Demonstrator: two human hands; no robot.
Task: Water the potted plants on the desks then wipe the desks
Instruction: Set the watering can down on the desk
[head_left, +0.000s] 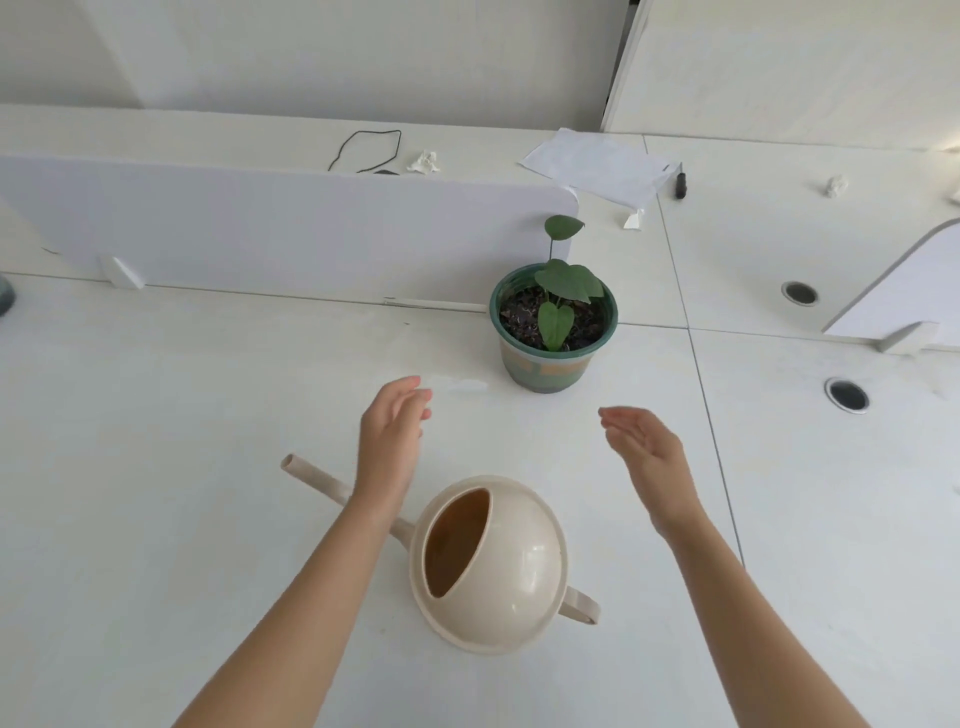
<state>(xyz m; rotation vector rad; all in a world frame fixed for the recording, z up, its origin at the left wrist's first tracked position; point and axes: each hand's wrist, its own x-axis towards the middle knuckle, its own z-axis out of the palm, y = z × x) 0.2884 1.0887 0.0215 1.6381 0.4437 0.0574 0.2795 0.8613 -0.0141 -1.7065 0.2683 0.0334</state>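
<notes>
Left hand (390, 429) and right hand (647, 453): each grip wide, empty, raised between round beige plastic watering can (493, 564) and green-rimmed ceramic potted plant (554, 326) on white surface (182, 415).

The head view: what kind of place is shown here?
Probably an office with shared desks. White desks meet at seams, low partitions divide them, and round cable holes are cut into the tops. Papers lie on one.

Office w/ adjoining white laminate desks (156, 415): white rounded-corner divider panel (285, 228) at 11 o'clock, round grey cable grommets (847, 395) at 3 o'clock.
</notes>
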